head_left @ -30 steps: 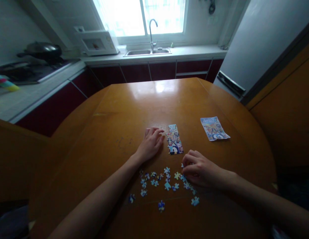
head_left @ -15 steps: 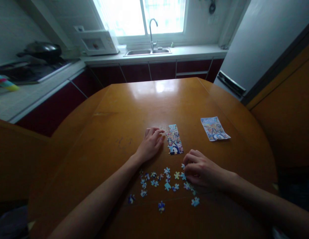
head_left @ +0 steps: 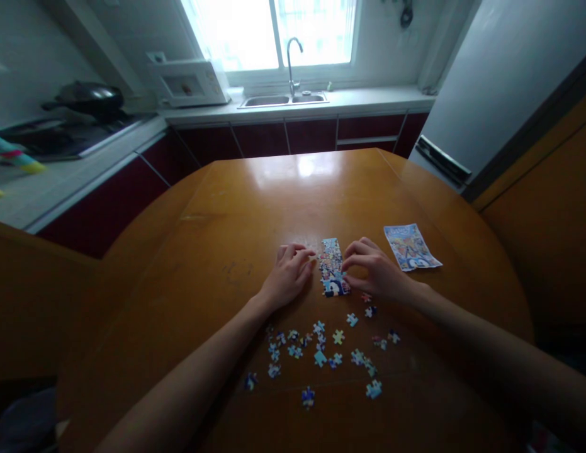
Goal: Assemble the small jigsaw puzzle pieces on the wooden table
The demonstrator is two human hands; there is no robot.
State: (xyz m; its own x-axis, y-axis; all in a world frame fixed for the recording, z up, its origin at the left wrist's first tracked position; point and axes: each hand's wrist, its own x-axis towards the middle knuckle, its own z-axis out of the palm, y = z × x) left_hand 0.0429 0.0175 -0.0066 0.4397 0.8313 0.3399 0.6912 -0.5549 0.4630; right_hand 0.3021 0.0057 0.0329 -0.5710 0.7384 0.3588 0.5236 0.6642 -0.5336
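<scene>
A partly joined jigsaw puzzle (head_left: pixel 330 259), a narrow upright strip with a colourful cartoon print, lies flat on the table. My left hand (head_left: pixel 289 272) rests just left of it, fingers loosely bent and apart, holding nothing visible. At the strip's lower right edge, my right hand (head_left: pixel 374 270) pinches a small light-blue puzzle piece (head_left: pixel 343 275), mostly covered by the fingers. Several loose pieces are scattered nearer to me, among them a yellow-green piece (head_left: pixel 338 336) and a dark blue piece (head_left: pixel 308 397). Two more lie just below my right hand, one a reddish piece (head_left: pixel 366 297).
A creased printed picture sheet (head_left: pixel 412 247) lies right of the puzzle on the wooden table (head_left: pixel 255 214). Beyond are a counter with a sink (head_left: pixel 269 100), a microwave (head_left: pixel 189 83), and a stove with a pan (head_left: pixel 87 97). A fridge (head_left: pixel 486 82) stands at right.
My right hand has moved from the loose pieces up to the puzzle's right edge, carrying a light-blue piece. Pieces it covered now show. My left hand stays nearly still.
</scene>
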